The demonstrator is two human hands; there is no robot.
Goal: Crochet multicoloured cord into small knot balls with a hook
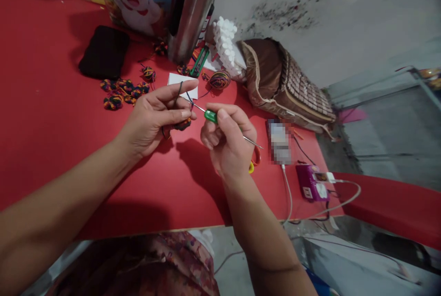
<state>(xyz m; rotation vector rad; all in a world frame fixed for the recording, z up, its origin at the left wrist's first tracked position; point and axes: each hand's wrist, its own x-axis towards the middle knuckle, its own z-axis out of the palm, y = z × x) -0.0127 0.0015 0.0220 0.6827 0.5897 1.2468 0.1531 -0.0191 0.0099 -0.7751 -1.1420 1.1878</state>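
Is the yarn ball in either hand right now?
No, the yarn ball lies on the red table beyond both; the left hand pinches a small yarn piece, the right hand a green-handled hook.

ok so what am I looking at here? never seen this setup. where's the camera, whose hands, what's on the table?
There is no machine here. One camera is worn on a person's head and looks forward and down, so both bare arms entering from the bottom are that person's own. The left hand pinches a small multicoloured crochet piece, with a dark yarn strand looped over its raised forefinger. The right hand grips a thin metal crochet hook with a green handle, its tip at the yarn. Both work above a red table. On it lie a flat black pouch, a cluster of small multicoloured crochet pieces, a multicoloured yarn ball, a tall steel flask, a blurred phone and a purple power bank.
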